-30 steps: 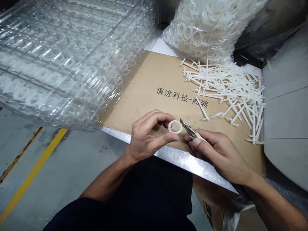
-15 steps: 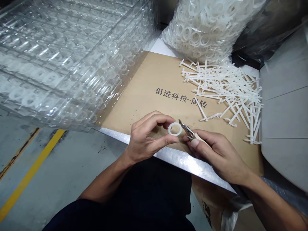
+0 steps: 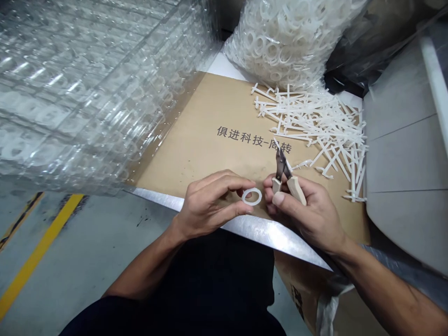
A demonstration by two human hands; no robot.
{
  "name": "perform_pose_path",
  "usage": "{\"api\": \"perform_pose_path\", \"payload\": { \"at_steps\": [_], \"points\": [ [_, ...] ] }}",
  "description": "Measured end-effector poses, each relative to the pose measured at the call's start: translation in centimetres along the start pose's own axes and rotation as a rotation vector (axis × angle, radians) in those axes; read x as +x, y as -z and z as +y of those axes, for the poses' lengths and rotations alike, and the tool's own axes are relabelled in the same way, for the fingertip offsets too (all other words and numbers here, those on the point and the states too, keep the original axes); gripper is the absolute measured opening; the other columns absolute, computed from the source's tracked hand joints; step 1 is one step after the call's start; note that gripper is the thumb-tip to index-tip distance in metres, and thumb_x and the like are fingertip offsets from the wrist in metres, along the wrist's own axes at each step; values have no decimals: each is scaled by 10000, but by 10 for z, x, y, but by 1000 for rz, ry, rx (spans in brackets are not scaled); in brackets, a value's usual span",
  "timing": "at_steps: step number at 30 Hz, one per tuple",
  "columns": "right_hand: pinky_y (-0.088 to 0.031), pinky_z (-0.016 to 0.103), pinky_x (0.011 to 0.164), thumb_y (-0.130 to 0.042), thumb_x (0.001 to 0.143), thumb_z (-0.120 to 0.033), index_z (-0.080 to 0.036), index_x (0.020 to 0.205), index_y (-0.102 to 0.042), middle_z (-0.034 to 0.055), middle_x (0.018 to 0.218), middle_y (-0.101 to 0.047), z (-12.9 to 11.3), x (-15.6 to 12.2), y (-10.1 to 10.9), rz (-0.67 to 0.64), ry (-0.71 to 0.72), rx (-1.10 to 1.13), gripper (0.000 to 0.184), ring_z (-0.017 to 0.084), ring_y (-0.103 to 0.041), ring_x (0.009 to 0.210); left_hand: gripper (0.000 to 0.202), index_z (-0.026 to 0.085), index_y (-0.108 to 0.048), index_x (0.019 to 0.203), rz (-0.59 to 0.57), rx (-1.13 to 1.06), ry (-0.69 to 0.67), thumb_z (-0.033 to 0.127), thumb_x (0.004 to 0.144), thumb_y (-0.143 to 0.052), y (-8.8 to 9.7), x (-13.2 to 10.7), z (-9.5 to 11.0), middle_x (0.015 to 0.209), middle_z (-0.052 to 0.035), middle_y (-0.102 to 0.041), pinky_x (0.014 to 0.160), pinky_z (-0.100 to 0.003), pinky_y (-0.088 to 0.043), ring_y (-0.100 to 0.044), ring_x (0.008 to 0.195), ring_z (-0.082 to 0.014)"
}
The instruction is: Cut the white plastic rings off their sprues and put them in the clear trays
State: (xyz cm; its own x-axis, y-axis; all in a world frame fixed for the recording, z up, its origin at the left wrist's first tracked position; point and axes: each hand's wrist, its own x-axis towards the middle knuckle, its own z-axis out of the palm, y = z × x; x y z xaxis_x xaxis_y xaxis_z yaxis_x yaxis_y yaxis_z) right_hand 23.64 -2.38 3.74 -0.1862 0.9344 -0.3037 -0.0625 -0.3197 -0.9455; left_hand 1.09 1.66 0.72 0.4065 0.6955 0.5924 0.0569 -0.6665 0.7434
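My left hand (image 3: 210,205) pinches a small white plastic ring (image 3: 251,196) between thumb and fingers, just above the table's metal front edge (image 3: 252,228). My right hand (image 3: 304,210) grips small cutting pliers (image 3: 284,175) with cream handles. Their dark jaws point up and away from me, a little to the right of the ring and apart from it. Both hands hover over a brown cardboard sheet (image 3: 217,121) with printed characters.
A pile of white plastic sprue sticks (image 3: 322,126) lies on the cardboard's right side. A clear bag full of white rings (image 3: 283,42) stands at the back. Stacked clear plastic trays (image 3: 87,84) fill the left. Grey boards (image 3: 402,154) sit at right. A yellow floor line (image 3: 38,252) runs lower left.
My right hand has turned the pliers so the jaws point up instead of at the ring. The ring stays pinched in my left hand. The view has shifted slightly.
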Motion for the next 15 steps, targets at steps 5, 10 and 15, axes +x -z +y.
{"api": "perform_pose_path", "payload": {
  "at_steps": [5,10,15],
  "points": [
    [-481,268,619,-889,810,-294,-192,994,-743,8,875,-667,5,4,-9,13,13,226,256,133,-609,706,413,162,-702,1225,-91,-62,25,198,839,-847,-1,-1,1,939,-69,-739,756,-277,-581,-712,846,-166],
    [-544,267,624,-914,774,-216,-191,972,-762,-12,779,-701,5,5,-13,-46,-10,379,251,120,-641,641,346,216,-703,1218,-171,-91,84,249,889,-803,0,0,2,926,-70,-757,749,-299,-592,-733,840,-187],
    [-535,256,602,-904,781,-192,-167,959,-763,-6,739,-713,3,5,-12,-125,-22,429,228,120,-657,612,363,239,-694,1246,-197,-141,90,207,896,-787,1,0,4,937,-75,-778,745,-313,-603,-747,837,-195]
  ]
}}
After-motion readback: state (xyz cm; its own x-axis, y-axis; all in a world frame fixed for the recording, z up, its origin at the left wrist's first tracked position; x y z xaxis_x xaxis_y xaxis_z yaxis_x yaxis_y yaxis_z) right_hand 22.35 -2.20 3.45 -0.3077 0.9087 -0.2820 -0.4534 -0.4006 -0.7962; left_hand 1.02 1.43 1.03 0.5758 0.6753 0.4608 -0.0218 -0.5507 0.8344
